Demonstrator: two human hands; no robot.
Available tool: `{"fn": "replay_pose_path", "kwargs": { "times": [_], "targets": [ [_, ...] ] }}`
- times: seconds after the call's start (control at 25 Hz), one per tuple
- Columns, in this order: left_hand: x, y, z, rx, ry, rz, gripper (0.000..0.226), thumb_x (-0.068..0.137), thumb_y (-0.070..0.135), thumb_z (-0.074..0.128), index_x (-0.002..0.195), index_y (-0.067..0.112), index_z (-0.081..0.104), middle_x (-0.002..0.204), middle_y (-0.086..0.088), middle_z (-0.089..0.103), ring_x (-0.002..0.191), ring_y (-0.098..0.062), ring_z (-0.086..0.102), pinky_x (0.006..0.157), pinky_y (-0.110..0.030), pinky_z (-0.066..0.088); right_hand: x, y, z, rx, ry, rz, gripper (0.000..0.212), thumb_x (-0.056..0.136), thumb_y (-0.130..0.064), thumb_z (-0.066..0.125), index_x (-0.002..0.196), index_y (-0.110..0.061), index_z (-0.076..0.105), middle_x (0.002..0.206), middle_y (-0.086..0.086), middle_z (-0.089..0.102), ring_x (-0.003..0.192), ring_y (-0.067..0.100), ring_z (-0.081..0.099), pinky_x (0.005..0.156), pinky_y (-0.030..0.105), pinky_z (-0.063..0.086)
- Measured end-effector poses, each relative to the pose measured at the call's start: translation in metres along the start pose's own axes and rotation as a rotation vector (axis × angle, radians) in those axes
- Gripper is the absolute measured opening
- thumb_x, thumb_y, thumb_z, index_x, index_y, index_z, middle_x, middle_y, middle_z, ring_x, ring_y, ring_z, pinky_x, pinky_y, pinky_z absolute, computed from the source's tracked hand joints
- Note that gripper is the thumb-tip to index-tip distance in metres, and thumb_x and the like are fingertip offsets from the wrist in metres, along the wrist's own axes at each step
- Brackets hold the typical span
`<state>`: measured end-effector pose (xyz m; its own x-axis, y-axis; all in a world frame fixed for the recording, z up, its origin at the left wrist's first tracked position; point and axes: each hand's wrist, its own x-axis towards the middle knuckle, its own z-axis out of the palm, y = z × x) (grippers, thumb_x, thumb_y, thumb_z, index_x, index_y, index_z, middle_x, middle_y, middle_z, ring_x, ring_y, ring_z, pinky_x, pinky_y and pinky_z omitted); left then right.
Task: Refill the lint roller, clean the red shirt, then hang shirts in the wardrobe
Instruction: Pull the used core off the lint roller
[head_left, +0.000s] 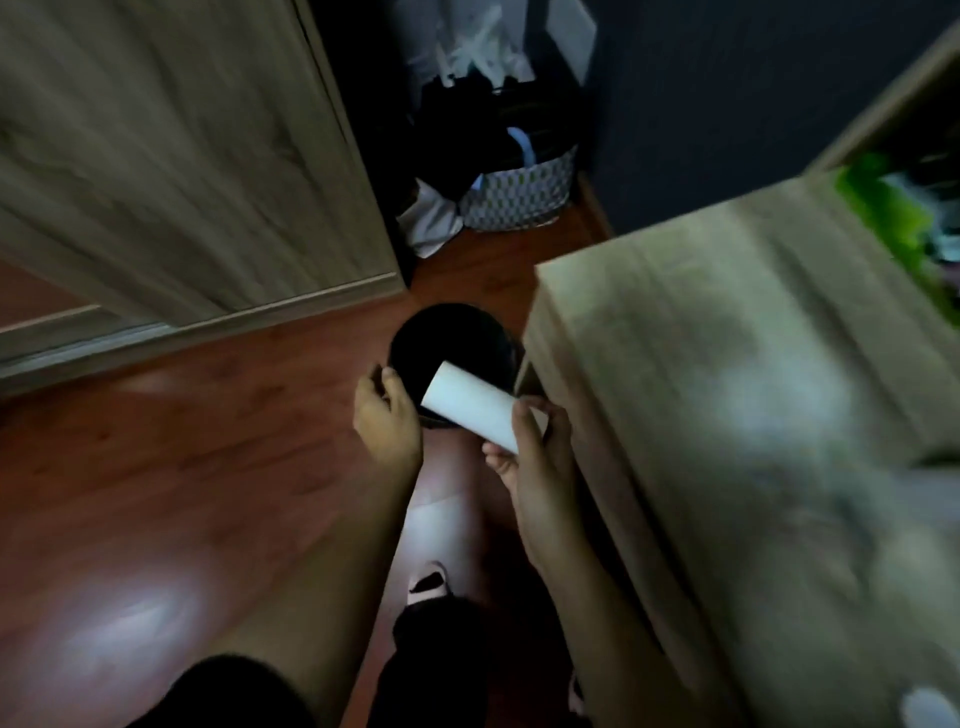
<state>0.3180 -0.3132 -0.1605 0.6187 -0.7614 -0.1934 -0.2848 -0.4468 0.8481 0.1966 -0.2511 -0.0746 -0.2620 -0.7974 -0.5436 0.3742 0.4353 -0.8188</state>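
Right hand (535, 457): fingers wrapped round the near end of a white roll (470, 405), held tilted so its far end points forward and left over the bin.
White roll: a plain white cylinder, apparently the lint roller's spent or fresh roll; which one cannot be told.
Left hand (387, 415): half curled and holding nothing clearly; its fingertips sit at the near left rim of the bin, perhaps to steady it.
Black bin (452, 338): round and dark, on the floor just beyond both hands, against the corner of the cabinet right of the right hand.
Likely reason: the roll hangs over the bin's mouth, so a wrapper or used core is probably about to be dropped.
Wardrobe door (182, 171): pale wood, well beyond the left hand.
Laundry basket (519, 197): patterned, full of dark clothes, far beyond the bin.
Red shirt: not in view.
Writing: none readable; the view is dim and blurred.
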Motion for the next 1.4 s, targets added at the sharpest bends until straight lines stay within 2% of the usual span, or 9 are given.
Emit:
{"fn": "replay_pose_path", "kwargs": {
  "times": [0.12,0.32,0.48,0.56,0.68,0.88,1.08,1.24,1.4],
  "targets": [
    [0.071,-0.058,0.031,0.045,-0.037,-0.091,0.037,0.100,0.028,0.035,0.096,0.000,0.058,0.096,-0.020,0.063,0.094,-0.034,0.057,0.072,-0.028,0.032,0.071,0.064,0.032,-0.060,0.047,0.052,0.005,0.094,-0.024,0.050,0.097,-0.027,0.052,0.097,0.003,0.061,0.064,0.009,0.062,0.061,0.025,0.049],
    [0.165,-0.166,0.107,0.207,-0.127,-0.121,0.041,0.100,0.031,0.035,0.119,0.000,0.056,0.115,-0.023,0.061,0.109,-0.037,0.055,0.083,-0.035,0.039,0.195,0.162,0.045,-0.074,0.113,0.169,0.021,0.094,-0.024,0.050,0.112,-0.019,0.042,0.105,0.001,0.051,0.082,0.014,0.060,0.062,0.017,0.050],
    [0.203,-0.224,0.157,0.370,-0.271,-0.059,0.055,0.098,0.033,0.043,0.138,-0.003,0.035,0.130,-0.028,0.051,0.119,-0.041,0.050,0.094,-0.041,0.040,0.267,0.211,0.043,-0.134,0.076,0.220,0.023,0.094,-0.026,0.049,0.114,-0.018,0.040,0.112,0.006,0.050,0.079,0.012,0.058,0.064,0.017,0.051],
    [0.210,-0.249,0.178,0.411,-0.299,-0.120,0.058,0.096,0.033,0.045,0.140,0.000,0.027,0.127,-0.031,0.050,0.114,-0.045,0.052,0.088,-0.045,0.044,0.295,0.237,0.043,-0.183,0.049,0.236,0.030,0.094,-0.028,0.049,0.120,-0.015,0.040,0.117,0.009,0.050,0.080,0.013,0.059,0.061,0.013,0.051],
    [0.209,-0.267,0.191,0.456,-0.263,-0.178,0.040,0.095,0.015,0.043,0.130,0.001,0.030,0.113,-0.033,0.056,0.101,-0.049,0.056,0.073,-0.045,0.041,0.324,0.265,0.043,-0.240,0.016,0.237,0.042,0.094,-0.032,0.048,0.130,-0.013,0.036,0.129,0.013,0.048,0.086,0.013,0.060,0.061,0.012,0.052],
    [0.208,-0.275,0.192,0.516,-0.200,-0.079,0.031,0.090,0.003,0.042,0.120,-0.002,0.034,0.105,-0.033,0.057,0.097,-0.050,0.056,0.076,-0.049,0.043,0.345,0.292,0.036,-0.396,-0.143,0.321,0.067,0.094,-0.049,0.037,0.147,-0.031,0.002,0.155,0.002,0.023,0.113,0.021,0.056,0.093,0.031,0.045],
    [0.215,-0.271,0.186,0.426,-0.326,-0.140,0.044,0.094,0.012,0.044,0.133,0.001,0.026,0.115,-0.033,0.055,0.102,-0.049,0.056,0.076,-0.047,0.044,0.338,0.279,0.028,-0.402,-0.087,0.314,0.060,0.095,-0.051,0.030,0.147,-0.024,0.017,0.149,0.004,0.033,0.126,0.023,0.046,0.103,0.036,0.038],
    [0.218,-0.229,0.162,0.352,-0.410,-0.179,0.070,0.096,0.026,0.047,0.147,0.003,0.005,0.147,-0.029,0.027,0.129,-0.046,0.038,0.099,-0.045,0.039,0.323,0.235,0.049,-0.523,-0.080,0.269,0.063,0.091,-0.060,0.028,0.145,-0.029,0.021,0.150,0.004,0.032,0.128,0.026,0.044,0.107,0.047,0.037],
    [0.226,-0.154,0.121,0.375,-0.365,-0.073,0.060,0.098,0.021,0.040,0.145,-0.004,0.012,0.135,-0.034,0.042,0.118,-0.047,0.046,0.085,-0.041,0.040,0.296,0.162,0.106,-0.574,-0.140,0.167,0.068,0.090,-0.062,0.027,0.146,-0.025,0.019,0.150,0.005,0.032,0.129,0.029,0.042,0.107,0.050,0.036]
  ]
}}
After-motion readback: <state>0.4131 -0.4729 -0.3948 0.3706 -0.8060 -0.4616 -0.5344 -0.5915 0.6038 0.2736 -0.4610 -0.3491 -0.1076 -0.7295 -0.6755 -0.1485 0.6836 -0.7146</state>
